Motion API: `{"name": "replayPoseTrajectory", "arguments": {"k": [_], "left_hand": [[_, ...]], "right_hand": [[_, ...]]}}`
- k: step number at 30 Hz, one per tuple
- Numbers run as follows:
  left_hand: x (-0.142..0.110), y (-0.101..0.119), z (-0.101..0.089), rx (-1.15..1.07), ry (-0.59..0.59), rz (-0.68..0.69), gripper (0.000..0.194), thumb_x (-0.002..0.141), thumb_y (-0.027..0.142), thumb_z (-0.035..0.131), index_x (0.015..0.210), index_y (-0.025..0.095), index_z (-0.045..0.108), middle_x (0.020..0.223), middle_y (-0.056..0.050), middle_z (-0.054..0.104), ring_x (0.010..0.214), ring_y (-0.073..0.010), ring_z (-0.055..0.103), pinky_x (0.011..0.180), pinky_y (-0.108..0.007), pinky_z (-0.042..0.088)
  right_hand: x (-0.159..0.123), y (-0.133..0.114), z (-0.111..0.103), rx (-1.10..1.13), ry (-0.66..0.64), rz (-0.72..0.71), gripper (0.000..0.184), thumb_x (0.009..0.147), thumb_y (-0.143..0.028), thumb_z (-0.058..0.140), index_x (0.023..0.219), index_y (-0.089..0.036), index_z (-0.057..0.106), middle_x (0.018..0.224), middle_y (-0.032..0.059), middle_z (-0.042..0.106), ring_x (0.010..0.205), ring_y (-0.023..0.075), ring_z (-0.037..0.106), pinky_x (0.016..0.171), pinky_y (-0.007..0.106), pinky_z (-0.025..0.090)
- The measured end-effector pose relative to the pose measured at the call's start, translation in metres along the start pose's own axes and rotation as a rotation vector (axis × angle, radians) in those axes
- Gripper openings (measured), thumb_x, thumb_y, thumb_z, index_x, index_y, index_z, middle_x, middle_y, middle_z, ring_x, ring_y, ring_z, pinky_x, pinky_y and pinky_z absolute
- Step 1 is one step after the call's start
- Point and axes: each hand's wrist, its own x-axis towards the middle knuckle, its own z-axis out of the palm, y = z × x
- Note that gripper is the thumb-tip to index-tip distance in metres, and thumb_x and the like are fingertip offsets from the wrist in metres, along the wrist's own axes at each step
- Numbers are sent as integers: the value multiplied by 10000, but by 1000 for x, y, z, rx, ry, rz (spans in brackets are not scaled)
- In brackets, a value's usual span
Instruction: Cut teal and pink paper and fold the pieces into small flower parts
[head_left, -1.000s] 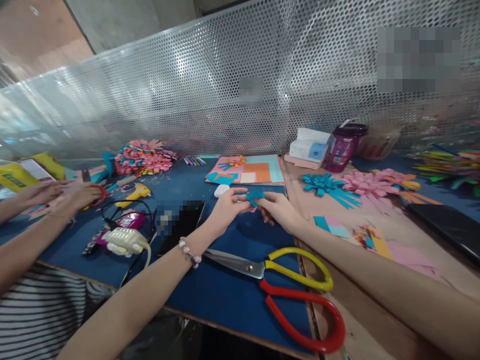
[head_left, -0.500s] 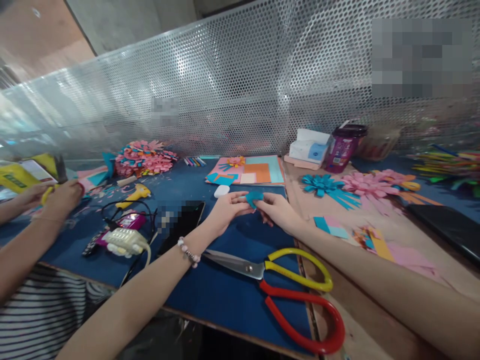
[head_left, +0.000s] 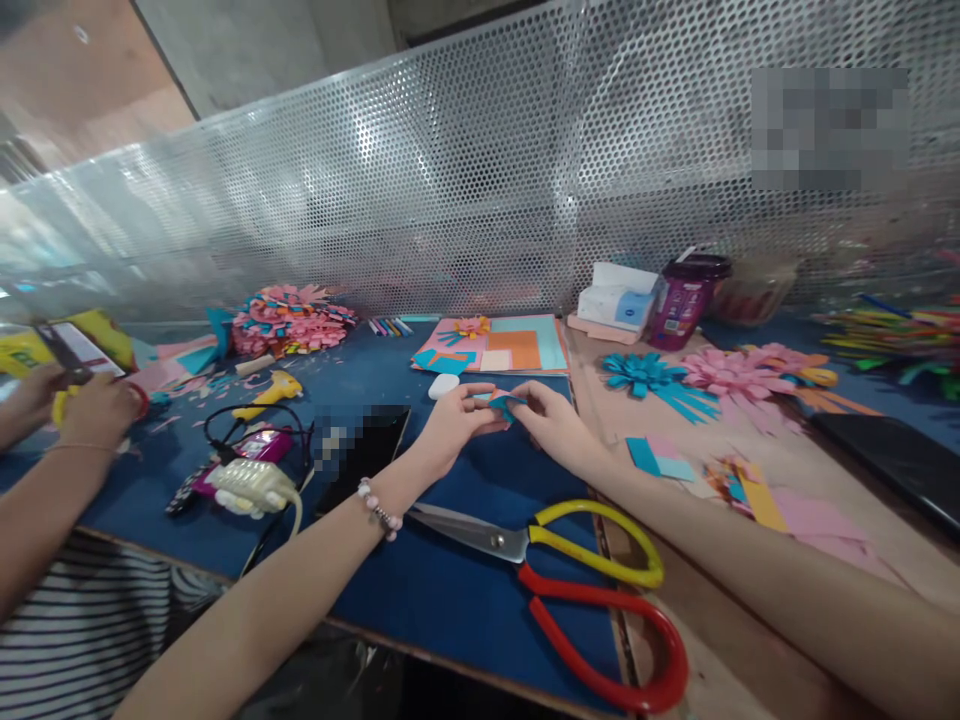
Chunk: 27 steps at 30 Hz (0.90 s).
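Between my hands is a small piece of blue paper (head_left: pixel 507 402), held above the blue table. My left hand (head_left: pixel 459 420), with a bead bracelet at the wrist, pinches its left side. Fingers of my right hand (head_left: pixel 553 420) are closed on its right side. Below my hands lies a large pair of scissors (head_left: pixel 499 541) with one yellow and one red handle, its blades pointing left. A white rounded object (head_left: pixel 443 386) sits just behind my left hand. Beyond it is a stack of coloured paper sheets (head_left: pixel 517 345) with blue cut paper on top.
At left, a co-worker's hands (head_left: pixel 94 410) hold scissors. Nearby are a yellow glue gun (head_left: pixel 274 390), a power strip (head_left: pixel 251 485) and a dark phone (head_left: pixel 367 440). To the right lie paper flowers (head_left: pixel 649 370), a purple cup (head_left: pixel 686 300), a tissue pack (head_left: pixel 619 297) and a black phone (head_left: pixel 892 470).
The blue paper has turned between my fingers and now shows a flatter, angled edge. My hands stay in nearly the same place. The co-worker's hands have shifted left and lower.
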Motion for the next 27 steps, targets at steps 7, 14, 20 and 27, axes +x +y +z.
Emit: {"name": "replayPoseTrajectory", "arguments": {"k": [7,14,20,27], "left_hand": [[-3,2,4,136,-35,33,458,640,111,674,1067,116,510,828,-58,651,703,-135,632,787,-363,506],[-6,6,6,195,-9,54,520,622,126,694,1099,115,489,765,-58,667,688,-149,635,752,-345,502],[-3,3,1,193,53,55,629,608,135,713,1171,120,433,763,-69,678,684,-167,646,743,-359,502],[-1,3,-2,272,-94,82,514,631,136,683,1118,122,522,805,-83,689,769,-173,651,828,-356,469]], "right_hand": [[-4,-6,-3,-129,80,-240,67,776,-199,483,779,-183,548,796,22,505,728,143,493,631,265,414],[-5,-7,-3,-119,62,-256,88,788,-195,469,746,-180,544,789,24,531,741,150,507,654,279,415],[-1,-1,-2,-69,15,-160,108,792,-252,484,814,-183,565,693,-1,561,614,125,497,547,245,392],[-1,-1,-5,8,34,-46,163,765,-328,537,738,-171,568,553,-31,534,440,89,444,434,223,342]]}}
